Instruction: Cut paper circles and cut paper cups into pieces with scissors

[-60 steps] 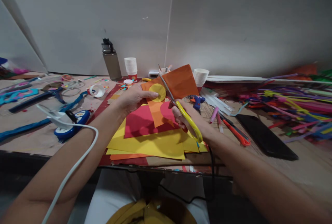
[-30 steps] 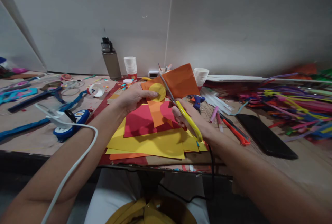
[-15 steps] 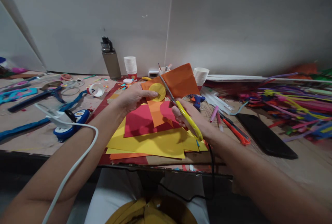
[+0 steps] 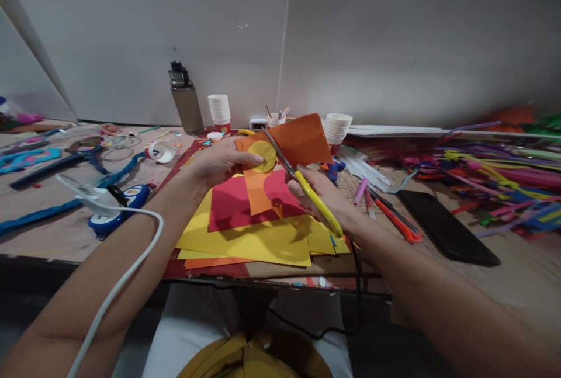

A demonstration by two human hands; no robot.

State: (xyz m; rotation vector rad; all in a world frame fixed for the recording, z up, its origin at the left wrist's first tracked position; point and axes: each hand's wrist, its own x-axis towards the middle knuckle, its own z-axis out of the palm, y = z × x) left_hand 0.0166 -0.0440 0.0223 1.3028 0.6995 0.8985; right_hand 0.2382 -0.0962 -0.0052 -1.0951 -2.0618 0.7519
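Note:
My left hand [image 4: 222, 163] pinches an orange paper sheet [image 4: 303, 139] with a yellow paper circle [image 4: 264, 156] laid against it, the thumb resting on the circle. My right hand [image 4: 318, 191] is wrapped round the yellow handles of a pair of scissors [image 4: 313, 194]. Their blades point up and left, lying across the orange paper close to the circle's right edge. An orange strip hangs below the circle. Underneath lie a red sheet [image 4: 230, 205] and yellow sheets [image 4: 245, 245] stacked at the table's front edge.
A dark bottle [image 4: 187, 106] and paper cups [image 4: 219, 110] stand along the wall. To the right lie a black phone [image 4: 447, 227], an orange utility knife [image 4: 398, 220] and many pipe cleaners [image 4: 508, 185]. A white cable [image 4: 131, 273] crosses over my left forearm, near a blue-and-white device [image 4: 100, 223].
The orange paper and yellow circle have shifted slightly left and tilted a little. The scissor blades have swung slightly left, still at the circle's edge.

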